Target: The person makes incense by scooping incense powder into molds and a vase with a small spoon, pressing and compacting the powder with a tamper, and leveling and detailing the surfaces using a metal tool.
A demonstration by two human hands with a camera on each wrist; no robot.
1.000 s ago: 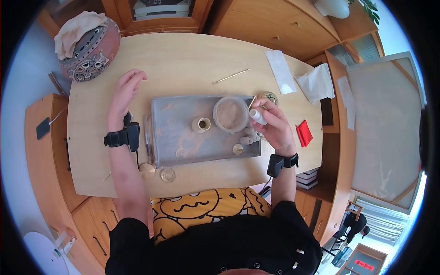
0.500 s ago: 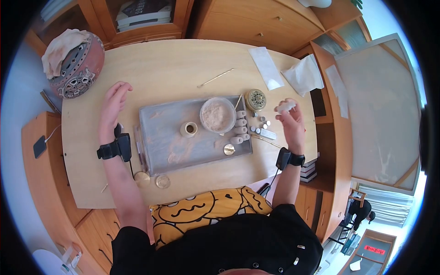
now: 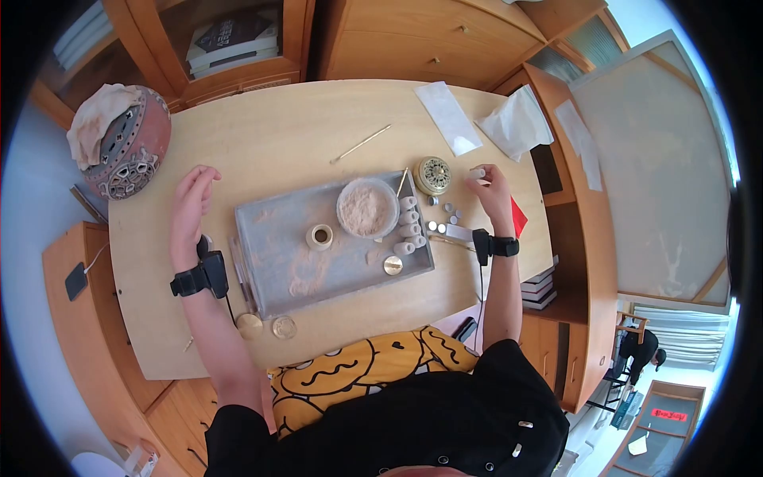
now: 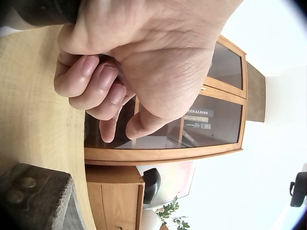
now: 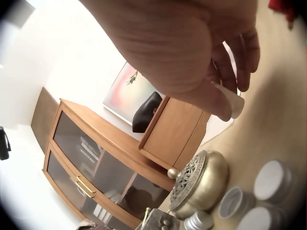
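The small whitish cylinder sits right of centre in the upper half of the head view, lifted off the table in the person's right hand. The thumb and fingers pinch it by the side, and in the right wrist view one end pokes out past the thumb tip. I'd take it to be light and stiff, likely smooth enough to slip if the fingertips carry dust. Whether it is plastic or something more brittle, I can't tell from here — so a gentle pinch round the middle of the barrel seems wiser than a hard squeeze, leaving the ends free.

Just beside that hand, toward the centre of the head view, stands a brass burner with a pierced lid; small caps lie below it in the frame. The left hand, over at the left of the head view, grips nothing: its fingers are loosely bent, with the thumb and forefinger reaching out. Between the hands, a grey tray carries a bowl of pale powder — and, along its right side, a row of stubby grey pieces.
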